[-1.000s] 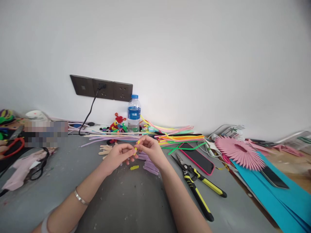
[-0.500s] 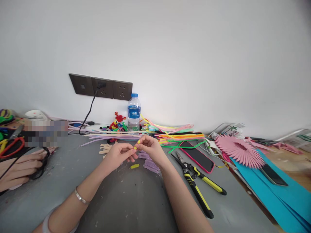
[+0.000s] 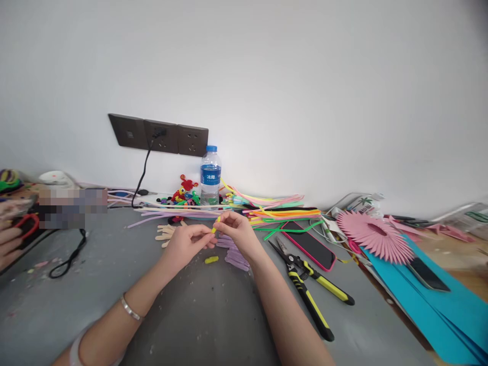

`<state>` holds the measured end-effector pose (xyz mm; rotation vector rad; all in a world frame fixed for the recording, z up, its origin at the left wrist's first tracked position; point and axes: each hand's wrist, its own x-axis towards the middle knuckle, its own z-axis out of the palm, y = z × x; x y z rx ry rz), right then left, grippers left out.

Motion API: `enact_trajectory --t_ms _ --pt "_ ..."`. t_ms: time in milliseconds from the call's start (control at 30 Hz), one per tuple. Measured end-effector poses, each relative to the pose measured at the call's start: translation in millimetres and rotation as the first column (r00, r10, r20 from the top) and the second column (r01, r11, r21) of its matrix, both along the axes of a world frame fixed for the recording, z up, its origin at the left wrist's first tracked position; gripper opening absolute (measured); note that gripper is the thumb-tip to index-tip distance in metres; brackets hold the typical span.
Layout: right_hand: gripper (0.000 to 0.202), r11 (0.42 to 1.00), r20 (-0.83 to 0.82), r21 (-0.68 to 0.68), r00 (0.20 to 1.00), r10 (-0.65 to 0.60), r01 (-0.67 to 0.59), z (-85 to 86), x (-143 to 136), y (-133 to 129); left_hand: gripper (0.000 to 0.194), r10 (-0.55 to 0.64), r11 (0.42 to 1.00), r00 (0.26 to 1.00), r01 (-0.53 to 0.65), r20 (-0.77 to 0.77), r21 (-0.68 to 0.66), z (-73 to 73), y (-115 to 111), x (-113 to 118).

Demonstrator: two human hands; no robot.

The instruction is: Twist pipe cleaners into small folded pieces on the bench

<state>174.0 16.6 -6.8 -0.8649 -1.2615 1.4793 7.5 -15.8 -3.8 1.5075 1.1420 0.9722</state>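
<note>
A short yellow pipe cleaner piece (image 3: 216,225) is held between both hands above the grey table (image 3: 183,315). My left hand (image 3: 190,243) pinches its lower end with thumb and forefinger. At its upper end, my right hand (image 3: 235,229) has its fingers closed on the same piece. Just below the hands lies another small yellow piece (image 3: 211,260), folded up. Several folded purple pieces (image 3: 236,258) rest beside it, partly behind my right hand. Beige folded pieces (image 3: 164,233) lie behind my left hand.
Black-and-yellow pliers (image 3: 305,277) and a pink-edged phone (image 3: 310,246) lie at right, near blue sheets (image 3: 430,305) and a pink pleated ring (image 3: 375,238). A water bottle (image 3: 211,178) stands behind loose pipe cleaners (image 3: 282,216). Another person's hand (image 3: 9,239) is by red-handled scissors (image 3: 28,223).
The other person's hand has moved up and left, away from the black cord, to the scissors. My hands have barely moved; the fingers of my left hand are drawn in a little more.
</note>
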Motion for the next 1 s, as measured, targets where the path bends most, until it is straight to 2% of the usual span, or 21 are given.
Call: enact_trajectory --t_ms 200,300,367,433,500,567,667,733,867,1000 --pt "0.032 0.995 0.095 -0.008 0.991 0.099 -0.098 0.4 5 0 0.024 0.021 0.999 1.000 -0.021 0.007 0.028 -5.4 1 -2" --pt "0.032 0.992 0.106 0.009 0.987 0.122 -0.123 0.1 6 1 0.024 0.019 0.999 1.000 -0.020 0.018 0.031 -2.8 1 -1" --pt "0.033 0.996 0.082 0.033 0.993 0.079 -0.082 -0.7 2 0 0.025 0.043 0.999 0.996 -0.042 0.079 -0.015 0.7 0 0" --pt "0.031 0.994 0.059 0.103 0.998 -0.030 0.024 -1.1 -4 -2 0.028 0.087 0.989 0.971 -0.058 0.220 -0.137 2.9 0 2" --pt "0.027 0.955 0.084 0.260 0.982 -0.170 0.143 -0.3 -10 -6 0.028 0.147 0.952 0.904 -0.018 0.402 -0.307 2.2 0 4" --pt "0.020 0.861 0.147 0.471 0.945 -0.291 0.192 1.2 -14 -10 0.025 0.215 0.897 0.810 0.057 0.546 -0.438 -1.0 0 6" --pt "0.013 0.709 0.214 0.690 0.896 -0.390 0.144 2.2 -14 -13 0.022 0.278 0.857 0.696 0.132 0.662 -0.498 -6.2 1 6" --pt "0.010 0.649 0.229 0.753 0.882 -0.413 0.109 1.5 -12 -14 0.022 0.279 0.857 0.655 0.161 0.702 -0.490 -7.6 0 5" --pt "0.013 0.609 0.288 0.791 0.850 -0.440 0.048 0.9 -7 -13 0.018 0.263 0.850 0.646 0.196 0.716 -0.488 -7.5 0 2" --pt "0.012 0.631 0.343 0.776 0.855 -0.390 -0.023 3.8 -4 -13 0.016 0.269 0.849 0.664 0.178 0.698 -0.497 -9.7 3 1"
